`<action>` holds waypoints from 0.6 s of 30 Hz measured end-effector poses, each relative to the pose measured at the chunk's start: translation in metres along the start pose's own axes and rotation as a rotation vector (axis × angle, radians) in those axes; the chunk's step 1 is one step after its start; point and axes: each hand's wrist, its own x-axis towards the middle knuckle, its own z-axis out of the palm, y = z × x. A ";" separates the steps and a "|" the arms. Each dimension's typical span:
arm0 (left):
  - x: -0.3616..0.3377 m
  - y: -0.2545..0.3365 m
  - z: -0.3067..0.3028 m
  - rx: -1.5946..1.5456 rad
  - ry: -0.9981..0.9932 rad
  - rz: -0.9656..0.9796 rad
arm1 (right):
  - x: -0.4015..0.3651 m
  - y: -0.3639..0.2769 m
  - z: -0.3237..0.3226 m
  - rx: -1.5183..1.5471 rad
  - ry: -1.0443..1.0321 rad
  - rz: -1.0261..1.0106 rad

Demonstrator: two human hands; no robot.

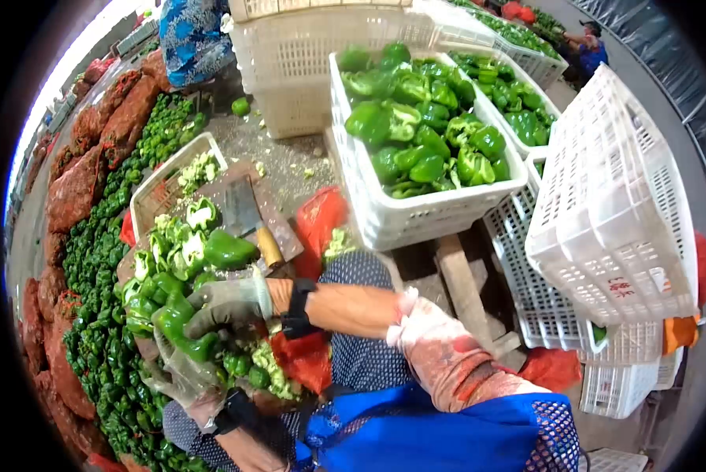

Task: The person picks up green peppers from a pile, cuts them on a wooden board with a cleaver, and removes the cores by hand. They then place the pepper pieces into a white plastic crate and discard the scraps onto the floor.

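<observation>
My right hand (229, 305), in a clear glove over a dark one, curls its fingers on a green bell pepper (181, 324). Below it, my left hand (186, 376), also in a clear glove, closes around the same pepper from underneath. Cut peppers and pale cores (181, 250) are heaped just beyond my hands. One whole green pepper (230, 249) rests at the right of this heap. A cleaver (241, 206) with a wooden handle lies on a board (288, 240). More pepper scraps (273, 370) sit beside my right wrist.
A white crate (439, 208) full of peppers stands ahead, another (518, 90) behind it. A tilted crate (605, 212) rises at the right. Loose peppers (93, 315) and red mesh sacks (73, 189) line the left. A small basket (152, 185) holds cores. Other people (195, 43) are farther back.
</observation>
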 end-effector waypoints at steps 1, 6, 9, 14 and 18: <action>0.002 0.002 -0.015 -0.057 -0.146 -0.072 | -0.014 -0.014 0.007 0.199 -0.091 -0.090; 0.017 -0.012 0.018 -0.093 0.047 -0.068 | 0.000 0.004 -0.039 -0.757 0.092 -0.342; 0.011 -0.003 0.010 0.134 -0.036 -0.017 | -0.086 -0.069 -0.047 -0.449 0.443 -0.136; 0.004 -0.005 -0.041 0.052 0.204 -0.045 | -0.237 -0.114 -0.134 -0.610 1.230 -0.192; 0.003 -0.010 -0.051 0.048 0.330 -0.072 | -0.293 -0.108 -0.176 -1.351 1.700 0.043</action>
